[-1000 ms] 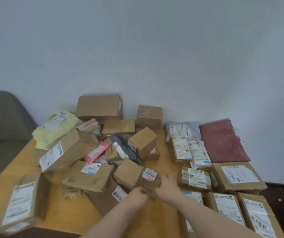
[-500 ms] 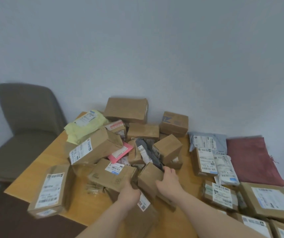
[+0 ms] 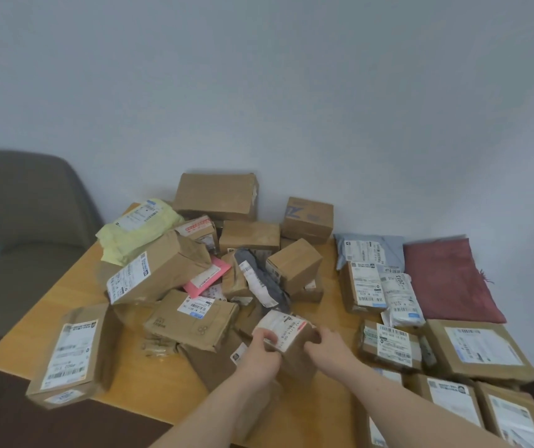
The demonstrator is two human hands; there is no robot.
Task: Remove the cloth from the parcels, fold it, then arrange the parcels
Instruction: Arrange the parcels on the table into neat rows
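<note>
While half a second ago the small box [image 3: 286, 333] stood tipped on edge in the heap with its label hidden, it now sits between both hands with the white label turned up toward the camera — so one parcel has been drawn out of the jumble and, by my reading, is about to be set down somewhere tidier. A second ago the hands were only reaching into the pile at its near edge.

The cloth [image 3: 446, 278], dark red, lies folded flat at the far right of the table [image 3: 49, 305] against the wall, well apart from the hands, so the first two parts of the task look finished and the arranging is under way. Flat, label-up parcels already sit in rows on the right side; the loose heap in the middle and left is what remains.

The left hand [image 3: 260, 345] grips the box's left end, thumb on top over the label and fingers curled under. The right hand [image 3: 325, 345] holds the right end, fingers wrapped round the far corner. Both forearms come in from the bottom edge and converge on the box, which is tilted slightly and seems lifted just clear of the brown parcels beneath it — though I cannot tell whether it touches them. A grey-brown chair [image 3: 23, 240] stands beside the table on the left.
</note>
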